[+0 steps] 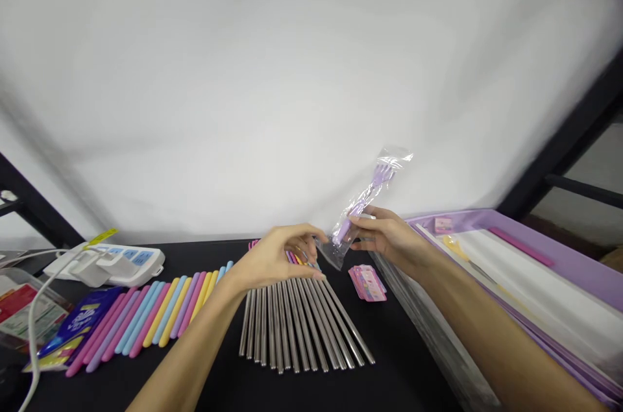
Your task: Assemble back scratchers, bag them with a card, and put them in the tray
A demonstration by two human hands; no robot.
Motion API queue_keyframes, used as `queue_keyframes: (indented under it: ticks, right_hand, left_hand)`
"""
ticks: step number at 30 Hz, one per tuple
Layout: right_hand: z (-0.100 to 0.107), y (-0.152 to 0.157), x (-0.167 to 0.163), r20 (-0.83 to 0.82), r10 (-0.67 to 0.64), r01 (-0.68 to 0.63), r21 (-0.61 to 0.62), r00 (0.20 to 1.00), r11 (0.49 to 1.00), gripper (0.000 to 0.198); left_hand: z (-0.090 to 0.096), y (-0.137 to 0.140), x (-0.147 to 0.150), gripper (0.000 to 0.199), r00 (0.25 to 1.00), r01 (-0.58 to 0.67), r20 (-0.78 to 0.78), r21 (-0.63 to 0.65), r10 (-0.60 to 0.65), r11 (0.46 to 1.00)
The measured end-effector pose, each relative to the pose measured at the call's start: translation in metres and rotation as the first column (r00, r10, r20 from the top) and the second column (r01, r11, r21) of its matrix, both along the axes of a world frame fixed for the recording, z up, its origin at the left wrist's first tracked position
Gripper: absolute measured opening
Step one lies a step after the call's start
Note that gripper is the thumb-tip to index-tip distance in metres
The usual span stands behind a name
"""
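Fork (360, 204): purple, bagged, one o'clock of metal rods (290, 324); axis seven-to-one, tines toward one.
Right hand (387, 235): pinching it.
Left hand (278, 254): partly masking rods' far ends; grip, I can't tell.

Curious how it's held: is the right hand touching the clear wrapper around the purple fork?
Touching. The head view shows the right hand pinching the clear wrapper around the purple fork.

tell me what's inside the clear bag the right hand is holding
The clear bag holds a light purple fork, its tines at the upper end. The right hand hides a bit of the handle, so that part cannot be seen.
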State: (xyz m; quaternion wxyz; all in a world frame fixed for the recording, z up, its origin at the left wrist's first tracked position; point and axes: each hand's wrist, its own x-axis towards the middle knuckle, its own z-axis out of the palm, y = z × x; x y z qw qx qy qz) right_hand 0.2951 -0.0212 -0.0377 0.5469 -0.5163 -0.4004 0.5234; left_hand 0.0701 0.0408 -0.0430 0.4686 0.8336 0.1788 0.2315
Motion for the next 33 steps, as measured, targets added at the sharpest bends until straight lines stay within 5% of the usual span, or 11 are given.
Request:
queue_keyframes:
  ticks: [2, 4, 9, 14, 20, 23, 27, 29, 31, 33]
  right_hand:
    - [0.0, -0.001, 0.001, 0.004, 0.043, -0.043, -0.005, 0.999, 0.999, 0.016]
    - [-0.001, -0.003, -0.001, 0.034, 0.105, -0.105, 0.009, 0.994, 0.994, 0.02]
    - [-0.003, -0.009, -0.008, 0.173, 0.315, -0.327, 0.048, 0.933, 0.944, 0.032]
    - [0.004, -0.016, -0.011, 0.288, 0.445, -0.427, -0.125, 0.848, 0.895, 0.039]
    - [0.004, -0.024, -0.018, 0.364, 0.73, -0.658, -0.321, 0.578, 0.681, 0.029]
    - [0.0, -0.025, -0.022, 0.323, 0.778, -0.7, -0.342, 0.539, 0.627, 0.031]
    - [0.004, -0.027, -0.018, 0.31, 0.833, -0.718, -0.423, 0.458, 0.553, 0.036]
    - [0.008, -0.026, -0.01, 0.373, 0.809, -0.666, -0.461, 0.454, 0.586, 0.04]
    - [0.01, -0.024, 0.003, 0.531, 0.693, -0.537, -0.444, 0.488, 0.718, 0.041]
    - [0.007, -0.021, 0.017, 0.748, 0.501, -0.358, -0.366, 0.436, 0.859, 0.034]
  left_hand:
    - [-0.001, 0.001, 0.003, 0.022, 0.996, -0.075, 0.056, 0.123, 0.069, 0.99]
    - [-0.005, -0.001, 0.009, 0.022, 0.98, -0.168, 0.136, 0.16, 0.147, 0.973]
    - [-0.013, -0.008, 0.017, 0.028, 0.976, -0.167, 0.135, -0.044, 0.171, 0.985]
    - [-0.01, -0.007, 0.013, 0.044, 0.959, -0.214, 0.169, -0.083, 0.226, 0.973]
    - [-0.006, 0.0, 0.013, 0.034, 0.894, -0.294, 0.321, -0.107, 0.313, 0.95]
    - [-0.009, 0.003, 0.014, 0.027, 0.848, -0.361, 0.354, -0.157, 0.394, 0.919]
    - [-0.013, 0.005, 0.014, 0.041, 0.842, -0.36, 0.335, -0.237, 0.424, 0.902]
    - [-0.014, 0.004, 0.014, 0.048, 0.86, -0.33, 0.319, -0.246, 0.397, 0.911]
    - [-0.015, 0.001, 0.014, 0.051, 0.885, -0.31, 0.278, -0.248, 0.374, 0.918]
    - [-0.015, -0.002, 0.015, 0.052, 0.911, -0.291, 0.226, -0.246, 0.346, 0.925]
